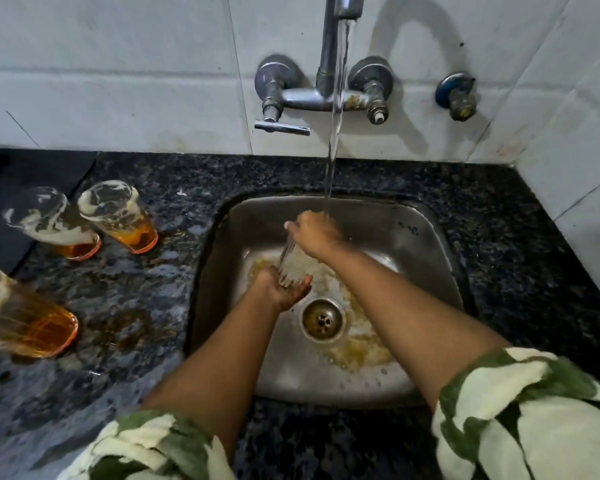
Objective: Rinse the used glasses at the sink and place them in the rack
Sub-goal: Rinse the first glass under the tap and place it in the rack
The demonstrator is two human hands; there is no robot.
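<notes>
Both hands on one glass (293, 261) over the sink (430, 244) | left hand (279, 289) cups its base, right hand (314, 233) grips the rim, tilted so tap water (334, 150) flushes it | three foamy glasses (118, 216) wait on the surface (146, 306)

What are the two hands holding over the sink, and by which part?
One clear drinking glass, tilted under the running water. The left hand cups its lower end; the right hand has its grip on the upper end, near the stream.

Dim, cool light from the front — the curved chrome tap (333, 46) shadows the white tiled wall (118, 81). Corners bend and blur; the speckled black granite tabletop (395, 178) stays murky.
</notes>
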